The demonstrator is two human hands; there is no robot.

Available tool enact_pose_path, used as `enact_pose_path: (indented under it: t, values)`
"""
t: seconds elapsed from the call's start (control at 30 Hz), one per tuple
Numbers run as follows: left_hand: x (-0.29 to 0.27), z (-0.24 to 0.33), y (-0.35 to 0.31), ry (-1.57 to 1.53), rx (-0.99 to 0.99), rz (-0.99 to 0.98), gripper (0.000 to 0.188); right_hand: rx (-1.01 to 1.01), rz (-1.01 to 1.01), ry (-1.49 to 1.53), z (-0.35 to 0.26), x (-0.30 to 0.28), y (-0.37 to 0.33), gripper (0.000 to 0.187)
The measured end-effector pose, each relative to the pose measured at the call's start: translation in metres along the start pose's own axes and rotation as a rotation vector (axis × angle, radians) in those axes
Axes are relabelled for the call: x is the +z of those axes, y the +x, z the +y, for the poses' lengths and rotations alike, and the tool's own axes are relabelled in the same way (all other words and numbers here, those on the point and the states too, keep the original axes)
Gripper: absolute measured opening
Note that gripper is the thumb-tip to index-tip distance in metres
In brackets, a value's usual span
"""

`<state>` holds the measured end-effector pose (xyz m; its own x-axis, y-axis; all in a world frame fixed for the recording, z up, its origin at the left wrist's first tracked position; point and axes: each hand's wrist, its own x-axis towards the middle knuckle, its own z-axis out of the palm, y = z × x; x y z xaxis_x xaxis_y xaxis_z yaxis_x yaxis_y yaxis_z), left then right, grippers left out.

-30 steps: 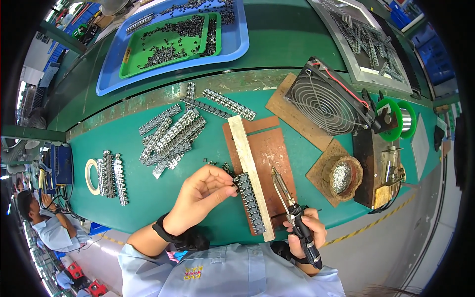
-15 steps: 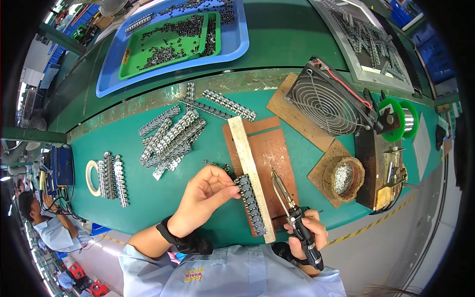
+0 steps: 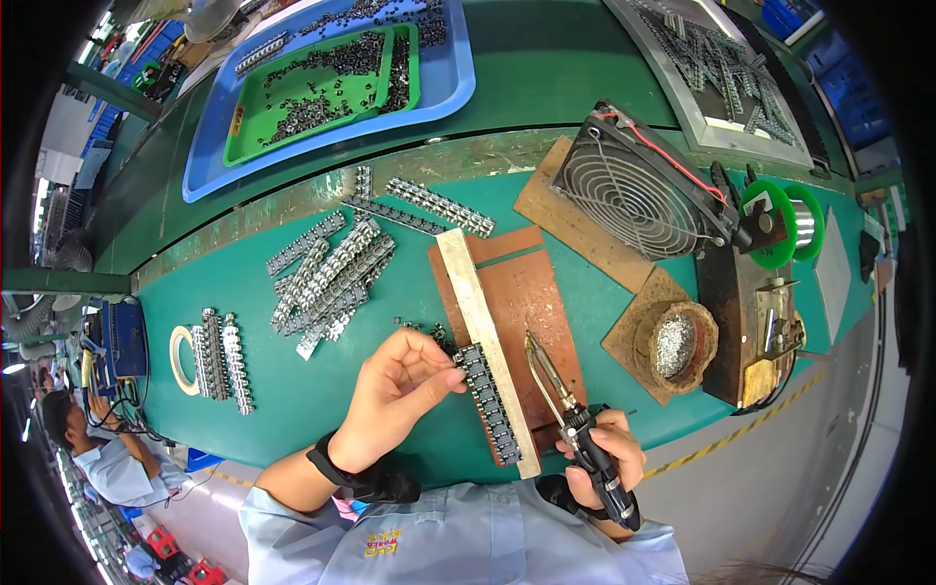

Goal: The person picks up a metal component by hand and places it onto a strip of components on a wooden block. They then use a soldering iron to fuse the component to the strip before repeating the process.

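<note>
One green counter (image 3: 292,400), one strip (image 3: 490,405) under work

Beyond the counter's far edge sits a blue tray (image 3: 456,83) holding small dark parts (image 3: 361,58). On the counter lies a brown board (image 3: 536,292), with a pale wooden bar (image 3: 475,292) lengthwise over it. The right hand (image 3: 614,458) has its fingers wrapped around a soldering iron (image 3: 588,444), whose tip is over the board, apart from the strip. A heap of strips (image 3: 341,263) lies beyond the left hand (image 3: 395,395), and a few more strips (image 3: 214,356) lie beside a roll of tape (image 3: 177,359); whether either group is finished or waiting, I cannot tell. The strip lies along the bar's left side. Left fingers are pinched narrow at its far end, on the strip or some tiny piece; I cannot tell which. Work on this strip looks unfinished, I judge; its joints are too small to check. Smallest are the loose parts (image 3: 438,335) near those fingers.
</note>
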<state>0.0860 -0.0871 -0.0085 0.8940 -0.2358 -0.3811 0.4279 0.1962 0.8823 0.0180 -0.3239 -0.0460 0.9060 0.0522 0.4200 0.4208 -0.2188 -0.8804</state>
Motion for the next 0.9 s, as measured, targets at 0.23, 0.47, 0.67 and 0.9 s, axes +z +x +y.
enact_pose_path:
  t: [0.23,0.47,0.67,0.9]
  values:
    - [-0.0029,-0.0001,0.0012,-0.038,-0.075,-0.01,0.009,-0.007,-0.009,0.0,-0.0002,-0.0007,0.0007,0.041]
    - [-0.0039,0.0014,0.0015,-0.1,-0.123,-0.001,0.006,-0.016,-0.028,0.014,-0.0002,-0.0026,0.0025,0.042]
    - [-0.0055,-0.0013,0.0014,-0.095,-0.106,-0.024,0.006,-0.062,-0.046,0.033,0.0015,-0.0037,0.0044,0.044]
    - [-0.0035,-0.0037,-0.001,-0.113,-0.087,-0.027,0.006,-0.031,-0.035,-0.006,-0.0004,-0.0029,0.0028,0.042]
